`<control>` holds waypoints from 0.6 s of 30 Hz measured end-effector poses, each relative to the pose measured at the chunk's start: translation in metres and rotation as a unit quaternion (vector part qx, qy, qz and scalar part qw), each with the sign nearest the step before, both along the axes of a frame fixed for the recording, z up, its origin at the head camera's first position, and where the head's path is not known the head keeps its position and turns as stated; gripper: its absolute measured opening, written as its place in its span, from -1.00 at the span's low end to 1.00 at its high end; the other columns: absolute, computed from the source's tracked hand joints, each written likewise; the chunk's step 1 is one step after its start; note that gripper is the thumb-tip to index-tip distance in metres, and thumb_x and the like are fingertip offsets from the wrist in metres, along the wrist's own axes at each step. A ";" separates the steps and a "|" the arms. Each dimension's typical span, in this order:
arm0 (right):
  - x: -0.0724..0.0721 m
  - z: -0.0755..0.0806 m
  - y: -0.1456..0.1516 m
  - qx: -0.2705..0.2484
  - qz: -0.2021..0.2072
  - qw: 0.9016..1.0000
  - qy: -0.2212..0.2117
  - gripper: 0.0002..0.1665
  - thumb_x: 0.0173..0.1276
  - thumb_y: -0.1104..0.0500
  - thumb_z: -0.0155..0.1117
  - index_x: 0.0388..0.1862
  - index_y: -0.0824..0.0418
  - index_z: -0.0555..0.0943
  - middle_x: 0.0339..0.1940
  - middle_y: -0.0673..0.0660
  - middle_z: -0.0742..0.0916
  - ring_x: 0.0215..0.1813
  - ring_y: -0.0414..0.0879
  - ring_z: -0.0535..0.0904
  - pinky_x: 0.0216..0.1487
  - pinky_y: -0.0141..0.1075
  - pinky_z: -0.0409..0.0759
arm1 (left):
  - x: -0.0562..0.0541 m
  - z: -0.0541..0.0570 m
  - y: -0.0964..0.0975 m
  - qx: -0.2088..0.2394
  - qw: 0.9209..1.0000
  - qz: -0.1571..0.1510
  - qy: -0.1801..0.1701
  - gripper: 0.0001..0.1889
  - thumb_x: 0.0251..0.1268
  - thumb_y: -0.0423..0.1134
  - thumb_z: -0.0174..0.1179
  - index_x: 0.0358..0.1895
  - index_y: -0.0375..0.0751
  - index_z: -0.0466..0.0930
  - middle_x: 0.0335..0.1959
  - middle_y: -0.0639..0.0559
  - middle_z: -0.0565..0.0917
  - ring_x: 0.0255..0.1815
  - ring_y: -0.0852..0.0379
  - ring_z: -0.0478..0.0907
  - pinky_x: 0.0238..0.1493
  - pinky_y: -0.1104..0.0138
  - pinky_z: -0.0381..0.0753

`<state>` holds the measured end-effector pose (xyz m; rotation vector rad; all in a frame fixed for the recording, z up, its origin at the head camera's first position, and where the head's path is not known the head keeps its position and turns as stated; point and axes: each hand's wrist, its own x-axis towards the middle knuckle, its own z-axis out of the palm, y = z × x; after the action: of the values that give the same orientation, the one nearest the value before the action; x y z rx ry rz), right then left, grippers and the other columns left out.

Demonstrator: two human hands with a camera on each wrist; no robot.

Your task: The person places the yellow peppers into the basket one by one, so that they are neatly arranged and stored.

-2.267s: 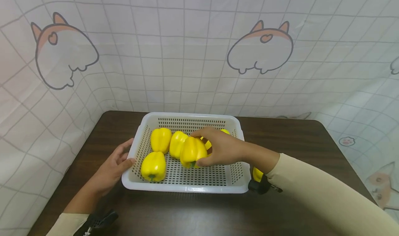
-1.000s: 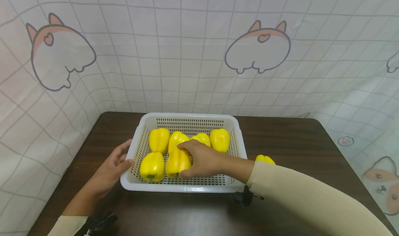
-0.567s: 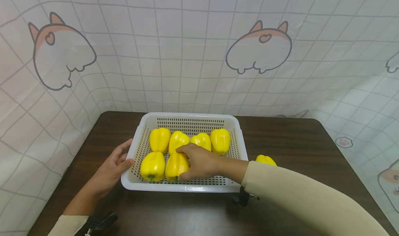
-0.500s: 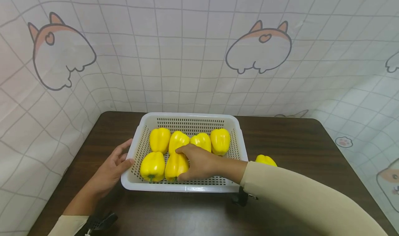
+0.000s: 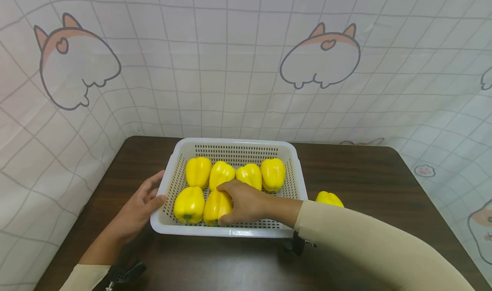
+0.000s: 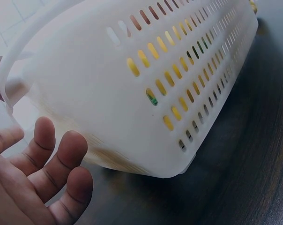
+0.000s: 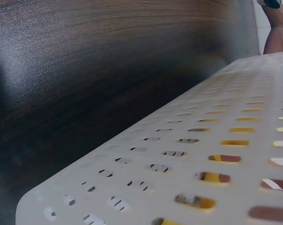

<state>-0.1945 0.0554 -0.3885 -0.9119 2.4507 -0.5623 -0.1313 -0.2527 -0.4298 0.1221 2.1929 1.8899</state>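
A white perforated plastic basket holds several yellow bell peppers, with four-lobed tops in the back row. My right hand reaches in over the front right and grips a yellow bell pepper in the front row, fingers at its far side and thumb at its near side. Left of it lies another bell pepper, green stem toward me. My left hand holds the basket's left end, thumb on the rim. In the left wrist view its fingers are bent beside the outer wall. The right wrist view has the basket's slotted wall hiding the right hand's grip.
One more yellow bell pepper lies on the dark wooden table, right of the basket and partly behind the right sleeve. A white grid-patterned cloth with cartoon animals hangs behind the table.
My right hand has carried the bell pepper left and down into the front row, beside the front-left one. It stays there over the last half second. The left hand keeps its place.
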 end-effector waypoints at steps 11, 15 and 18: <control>-0.002 -0.002 0.001 -0.002 -0.007 1.000 -0.006 -0.05 0.19 -0.20 0.53 0.50 0.07 0.41 0.41 0.05 0.50 0.25 -0.19 0.44 0.30 -0.24 0.50 | 0.001 0.002 0.001 0.002 1.000 0.000 0.002 -0.16 0.58 -0.25 0.11 0.66 -0.07 -0.28 0.39 -0.52 0.31 0.01 -0.14 0.68 -0.12 0.01 0.75; -0.002 -0.001 0.003 -0.001 -0.007 1.000 -0.008 -0.03 0.18 -0.22 0.53 0.50 0.06 0.41 0.41 0.04 0.50 0.23 -0.20 0.45 0.28 -0.25 0.51 | 0.001 0.003 0.002 -0.001 1.000 0.000 0.002 -0.16 0.57 -0.24 0.11 0.67 -0.07 -0.28 0.39 -0.52 0.31 0.01 -0.15 0.68 -0.12 0.01 0.75; -0.003 0.001 0.006 -0.006 -0.013 1.000 -0.011 -0.02 0.16 -0.24 0.55 0.50 0.06 0.43 0.38 0.04 0.52 0.18 -0.20 0.50 0.21 -0.29 0.55 | 0.001 0.002 0.001 -0.003 1.000 0.002 0.001 -0.16 0.58 -0.24 0.11 0.67 -0.06 -0.27 0.39 -0.52 0.31 0.01 -0.16 0.68 -0.12 0.02 0.75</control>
<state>-0.1977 0.0611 -0.3874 -0.8757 2.4450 -0.5943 -0.1299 -0.2512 -0.4279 0.1192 2.2016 1.8856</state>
